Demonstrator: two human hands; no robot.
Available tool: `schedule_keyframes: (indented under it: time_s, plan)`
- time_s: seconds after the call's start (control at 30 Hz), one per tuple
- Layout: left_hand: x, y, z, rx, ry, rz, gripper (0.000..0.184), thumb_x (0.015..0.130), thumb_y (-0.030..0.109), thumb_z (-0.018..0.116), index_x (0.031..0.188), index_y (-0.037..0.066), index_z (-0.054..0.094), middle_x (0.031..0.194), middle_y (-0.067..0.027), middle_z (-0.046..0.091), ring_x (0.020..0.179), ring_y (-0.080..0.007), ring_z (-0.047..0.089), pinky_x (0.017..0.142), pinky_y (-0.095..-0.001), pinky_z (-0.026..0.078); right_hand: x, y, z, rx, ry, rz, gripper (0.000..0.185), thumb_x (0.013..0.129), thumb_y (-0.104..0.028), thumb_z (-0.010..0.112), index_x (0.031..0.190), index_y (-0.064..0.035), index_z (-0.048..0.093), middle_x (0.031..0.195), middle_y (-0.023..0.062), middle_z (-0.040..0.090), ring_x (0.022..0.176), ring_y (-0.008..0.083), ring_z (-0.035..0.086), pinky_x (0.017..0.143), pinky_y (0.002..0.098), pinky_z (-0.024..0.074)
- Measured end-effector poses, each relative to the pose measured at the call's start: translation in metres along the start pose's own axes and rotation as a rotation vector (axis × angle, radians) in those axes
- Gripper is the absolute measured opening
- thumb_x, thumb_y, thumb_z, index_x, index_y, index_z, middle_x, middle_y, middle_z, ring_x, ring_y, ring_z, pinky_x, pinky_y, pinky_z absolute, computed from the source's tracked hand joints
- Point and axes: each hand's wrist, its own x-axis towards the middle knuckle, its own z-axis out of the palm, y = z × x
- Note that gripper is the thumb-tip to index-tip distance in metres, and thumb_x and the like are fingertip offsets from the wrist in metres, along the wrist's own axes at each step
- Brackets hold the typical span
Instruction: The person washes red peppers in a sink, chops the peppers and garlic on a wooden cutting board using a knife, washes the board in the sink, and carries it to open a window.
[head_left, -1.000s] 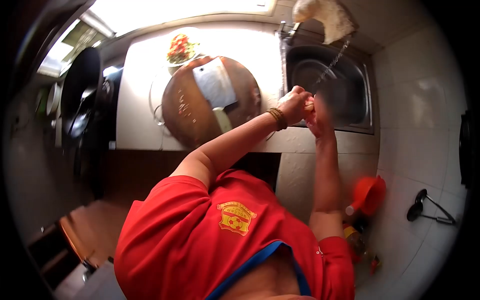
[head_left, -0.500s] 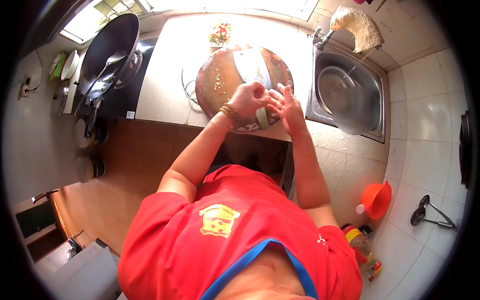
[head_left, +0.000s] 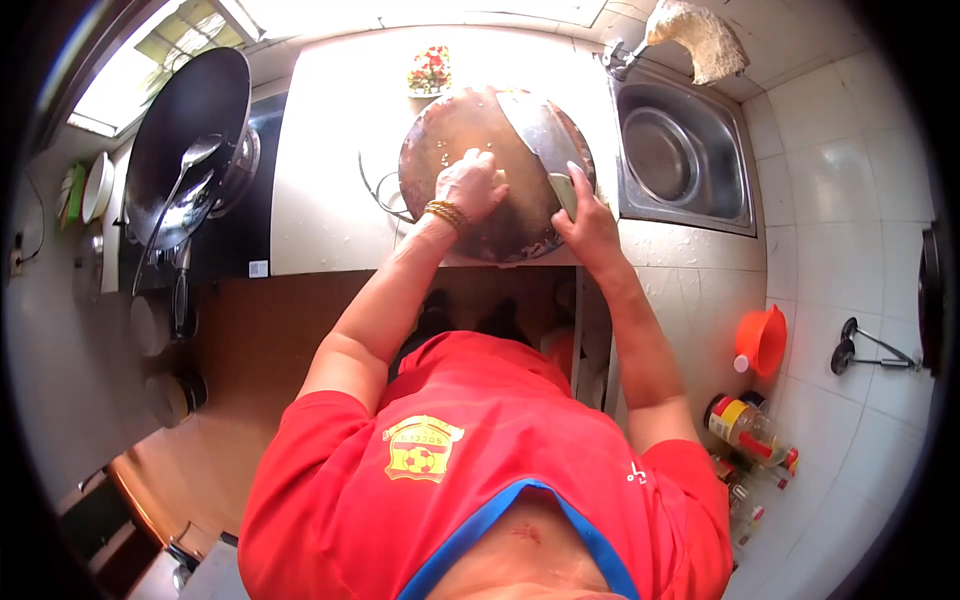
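A small pale piece [head_left: 500,178] shows at the fingers of the left hand [head_left: 472,188], whose grip looks narrow, bunched around it over the round wooden board [head_left: 520,228]. Both hands have come away from the sink [head_left: 690,221] and parted, which puts piece and cleaver [head_left: 540,130] on the same board. The right hand [head_left: 590,230] is at the cleaver's pale handle, index finger stretched out; whether that grip has closed, I cannot tell. Crumbs [head_left: 443,152] lie just beyond the left grip, and farther ahead on the table [head_left: 330,150] is chopped red and green food [head_left: 430,72]. Right of both grips is the sink, with no stream now showing at the tap [head_left: 625,62]; well to their left, a wok [head_left: 180,110] holds a ladle [head_left: 200,152], and a tiled wall [head_left: 840,240] stands far right
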Motion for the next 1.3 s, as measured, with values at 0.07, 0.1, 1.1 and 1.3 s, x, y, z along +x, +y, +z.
schedule_keyframes:
  time_s: [0.07,0.1,1.1,1.3]
  plan:
    - [-0.001,0.011,-0.006,-0.092,0.067,0.039,0.033,0.077,0.034,0.067,0.091,0.005,0.058,0.097,-0.0145,0.057,0.088,-0.0316,0.060,0.076,-0.0427,0.049,-0.029,-0.008,-0.004,0.029,0.093,-0.043,0.064,0.079,-0.016,0.060,0.139,-0.0088,0.037,0.113,0.0248,0.059,0.098,0.0408,0.060,0.080,0.0435,0.0499]
    - [-0.001,0.013,-0.011,-0.100,-0.032,0.007,0.038,0.077,0.037,0.068,0.097,0.006,0.059,0.106,-0.0151,0.055,0.094,-0.0321,0.059,0.080,-0.0425,0.048,-0.044,-0.012,-0.001,0.004,0.207,-0.094,0.064,0.081,-0.016,0.060,0.140,-0.0115,0.037,0.103,0.0225,0.060,0.089,0.0395,0.060,0.074,0.0436,0.0499]
    - [-0.041,-0.066,-0.037,-0.524,0.223,-0.292,0.022,0.087,0.028,0.054,0.099,0.012,0.063,0.085,-0.0115,0.068,0.081,-0.0302,0.066,0.076,-0.0403,0.050,-0.102,-0.040,0.061,-0.333,0.048,0.086,0.075,0.078,-0.018,0.061,0.144,-0.0314,0.029,0.075,0.0133,0.057,0.066,0.0327,0.061,0.062,0.0418,0.0515]
    - [-0.032,-0.059,-0.028,-0.549,0.266,-0.179,0.018,0.086,0.020,0.055,0.092,0.005,0.064,0.092,-0.0152,0.065,0.088,-0.0306,0.063,0.077,-0.0401,0.049,-0.097,-0.029,0.039,-0.280,-0.131,0.060,0.074,0.080,-0.015,0.059,0.145,-0.0287,0.028,0.078,0.0103,0.061,0.066,0.0277,0.062,0.058,0.0368,0.0517]
